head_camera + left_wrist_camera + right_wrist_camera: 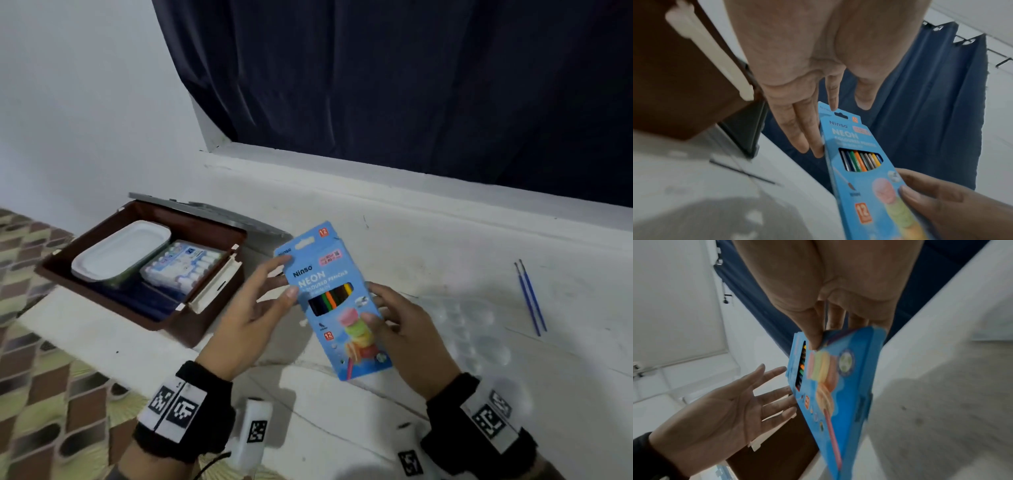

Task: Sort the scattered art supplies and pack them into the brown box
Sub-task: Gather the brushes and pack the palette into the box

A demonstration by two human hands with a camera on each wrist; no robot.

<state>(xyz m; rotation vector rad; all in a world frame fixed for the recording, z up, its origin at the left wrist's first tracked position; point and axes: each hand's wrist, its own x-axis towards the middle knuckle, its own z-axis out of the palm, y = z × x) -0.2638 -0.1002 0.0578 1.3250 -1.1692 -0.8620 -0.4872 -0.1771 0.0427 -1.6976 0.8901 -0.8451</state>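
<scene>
A blue pack of neon coloured pencils [330, 301] is held tilted above the white ledge. My right hand [380, 308] grips its lower half, thumb on the printed front [812, 337] and fingers behind. My left hand [288, 277] is spread with straight fingers [803, 129] touching the pack's upper left edge; the right wrist view shows its palm [725, 410] flat. The brown box [164, 325] stands with its lid up just to the left, holding a white lidded tub [120, 250] and a marker pack [185, 265].
Two thin blue brushes [531, 298] lie on the ledge at the right. A clear plastic palette [472, 329] lies under my right hand. A dark blue curtain [411, 85] hangs behind. A patterned mat [34, 377] covers the floor at the left.
</scene>
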